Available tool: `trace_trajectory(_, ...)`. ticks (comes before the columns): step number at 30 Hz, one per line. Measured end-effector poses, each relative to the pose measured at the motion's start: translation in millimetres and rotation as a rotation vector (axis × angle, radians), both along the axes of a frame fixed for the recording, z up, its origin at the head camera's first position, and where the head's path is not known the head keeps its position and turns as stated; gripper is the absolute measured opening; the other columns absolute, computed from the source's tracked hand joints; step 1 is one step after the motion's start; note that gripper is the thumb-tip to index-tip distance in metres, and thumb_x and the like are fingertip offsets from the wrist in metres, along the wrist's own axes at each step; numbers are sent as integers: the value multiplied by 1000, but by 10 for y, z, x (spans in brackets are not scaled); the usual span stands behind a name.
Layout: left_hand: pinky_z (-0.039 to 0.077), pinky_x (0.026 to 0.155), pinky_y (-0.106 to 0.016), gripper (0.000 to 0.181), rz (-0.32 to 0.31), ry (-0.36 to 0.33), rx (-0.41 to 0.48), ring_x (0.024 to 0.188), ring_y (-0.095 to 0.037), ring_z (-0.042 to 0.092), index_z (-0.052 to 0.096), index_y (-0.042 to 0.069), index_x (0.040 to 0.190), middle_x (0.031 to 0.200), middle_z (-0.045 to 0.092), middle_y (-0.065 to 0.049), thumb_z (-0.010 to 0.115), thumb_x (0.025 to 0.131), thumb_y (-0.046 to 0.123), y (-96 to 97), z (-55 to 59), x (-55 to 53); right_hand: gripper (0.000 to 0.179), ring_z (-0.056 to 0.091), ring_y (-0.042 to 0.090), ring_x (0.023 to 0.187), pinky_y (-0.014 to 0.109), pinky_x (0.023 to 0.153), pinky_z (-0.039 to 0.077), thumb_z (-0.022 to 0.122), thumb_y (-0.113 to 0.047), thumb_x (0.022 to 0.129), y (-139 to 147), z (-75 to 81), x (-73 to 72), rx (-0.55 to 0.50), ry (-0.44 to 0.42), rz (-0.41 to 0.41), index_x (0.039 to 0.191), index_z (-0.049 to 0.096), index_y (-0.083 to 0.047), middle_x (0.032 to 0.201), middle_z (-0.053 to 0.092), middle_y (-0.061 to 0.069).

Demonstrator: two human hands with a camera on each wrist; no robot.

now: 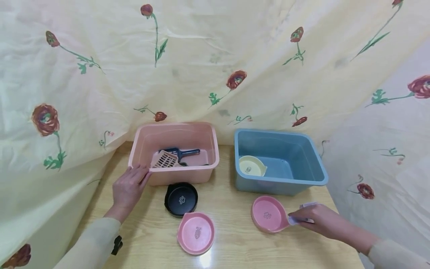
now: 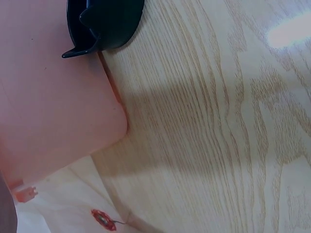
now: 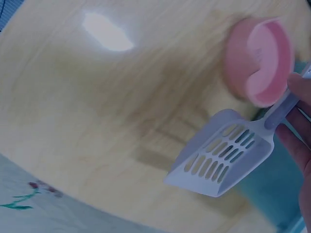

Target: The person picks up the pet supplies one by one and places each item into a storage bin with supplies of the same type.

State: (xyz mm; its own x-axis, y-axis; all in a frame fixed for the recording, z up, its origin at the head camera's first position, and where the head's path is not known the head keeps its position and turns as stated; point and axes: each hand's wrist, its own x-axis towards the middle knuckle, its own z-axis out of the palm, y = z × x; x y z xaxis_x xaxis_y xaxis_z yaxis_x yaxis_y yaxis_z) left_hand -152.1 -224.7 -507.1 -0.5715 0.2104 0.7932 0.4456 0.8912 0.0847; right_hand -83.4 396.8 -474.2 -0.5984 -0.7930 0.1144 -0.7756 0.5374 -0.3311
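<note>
My left hand grips the near left corner of the pink bin, its fingers over the rim. Inside that bin lie a beige slotted litter scoop and a dark blue scoop. My right hand holds a pale lavender slotted litter scoop by its handle, the blade tilted above the table. Beside it sits a pink round bowl with a paw print, overlapped by the scoop's handle in the right wrist view.
A blue bin at the back right contains a cream bowl. In front of the pink bin are a black bowl and another pink bowl with a fish-bone print. A flowered cloth hangs behind the wooden table.
</note>
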Motion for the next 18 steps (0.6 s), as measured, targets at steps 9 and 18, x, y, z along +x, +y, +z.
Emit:
trace_trajectory(9, 63, 84, -62, 27, 17, -39, -29, 95, -42, 79, 81, 2, 107, 106, 79, -21, 87, 85, 17, -14, -8, 14, 30, 77, 10, 101, 36, 87, 66, 86, -15, 91, -612, 237, -95, -44, 57, 86, 120, 81, -16, 111, 81, -11)
trace_trajectory(18, 62, 86, -61, 29, 33, -76, -53, 97, -42, 79, 81, 3, 105, 107, 79, -21, 91, 82, 17, -20, 23, 19, 36, 78, 11, 99, 15, 83, 59, 87, 0, 85, -1202, 452, -252, -250, -109, 16, 120, 81, -9, 110, 82, 1)
